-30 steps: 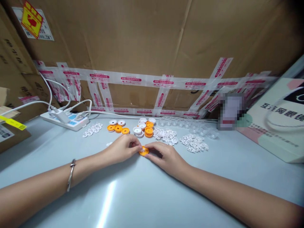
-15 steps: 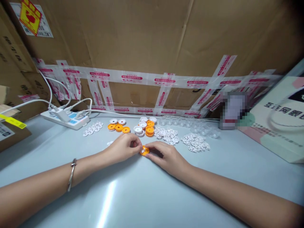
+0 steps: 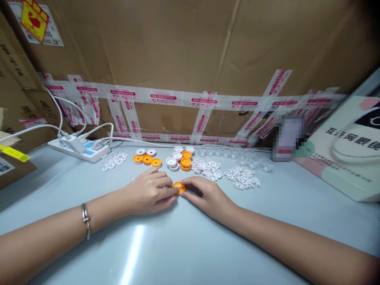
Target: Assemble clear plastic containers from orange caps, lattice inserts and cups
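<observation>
Working over the tabletop [image 3: 166, 237] with your left hand [image 3: 148, 192] partly open, its grip around nothing visible, brace with your right hand [image 3: 210, 194] — its grip pinches the rim of the orange disc [image 3: 182, 190] between them. With 1 left fingertip [image 3: 175, 190] on it, straight, even pressure likely suits the pale central piece [image 3: 179, 187].

head-worn camera | faces forward, down | near, above table [image 3: 184, 241]
</observation>
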Available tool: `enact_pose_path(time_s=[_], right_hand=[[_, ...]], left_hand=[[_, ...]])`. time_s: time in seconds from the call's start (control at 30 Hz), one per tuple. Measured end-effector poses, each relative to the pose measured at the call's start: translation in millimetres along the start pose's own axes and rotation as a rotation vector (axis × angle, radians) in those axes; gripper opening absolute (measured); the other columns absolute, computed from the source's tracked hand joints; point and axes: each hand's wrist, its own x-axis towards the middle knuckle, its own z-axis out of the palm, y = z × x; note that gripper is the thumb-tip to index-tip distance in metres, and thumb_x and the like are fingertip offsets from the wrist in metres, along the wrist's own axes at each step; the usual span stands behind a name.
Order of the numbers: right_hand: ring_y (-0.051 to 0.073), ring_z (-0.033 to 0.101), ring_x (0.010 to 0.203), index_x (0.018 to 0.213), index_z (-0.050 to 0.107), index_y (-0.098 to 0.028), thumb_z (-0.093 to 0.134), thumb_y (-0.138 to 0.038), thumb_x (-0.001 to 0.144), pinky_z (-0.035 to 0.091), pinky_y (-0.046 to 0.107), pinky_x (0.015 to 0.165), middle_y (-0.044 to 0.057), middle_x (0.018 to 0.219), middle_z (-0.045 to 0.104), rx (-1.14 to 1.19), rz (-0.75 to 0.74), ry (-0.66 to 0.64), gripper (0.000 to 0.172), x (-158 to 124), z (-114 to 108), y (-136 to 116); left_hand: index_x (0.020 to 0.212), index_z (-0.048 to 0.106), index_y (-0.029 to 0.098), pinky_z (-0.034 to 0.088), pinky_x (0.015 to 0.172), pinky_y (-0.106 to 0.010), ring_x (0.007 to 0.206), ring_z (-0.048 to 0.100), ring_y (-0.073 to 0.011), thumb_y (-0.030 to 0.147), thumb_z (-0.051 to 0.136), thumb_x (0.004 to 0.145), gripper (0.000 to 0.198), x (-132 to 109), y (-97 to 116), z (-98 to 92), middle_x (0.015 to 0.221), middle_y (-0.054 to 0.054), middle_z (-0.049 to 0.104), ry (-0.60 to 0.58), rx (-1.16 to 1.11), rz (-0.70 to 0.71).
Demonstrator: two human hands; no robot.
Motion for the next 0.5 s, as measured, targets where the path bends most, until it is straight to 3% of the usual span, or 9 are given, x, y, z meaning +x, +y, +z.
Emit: enact_pose_path(time_s=[0.5], right_hand=[[0.016, 0.060, 0.081, 0.093, 0.059, -0.017, 0.059, -0.020, 0.081, 0.048, 0.030, 0.073, 0.004, 0.088, 0.066, 0.043, 0.079, -0.056, 0.012, -0.4, -1.1, -3.0]], left_hand=[[0.093, 0.069, 0.017, 0.041, 0.064, -0.030, 0.069, 0.058, -0.0174, 0.017, 0.047, 0.082, 0.024, 1.6, -0.3, 5.3, 0.076, -0.007, 0.068, -0.031, -0.173, -0.123]])
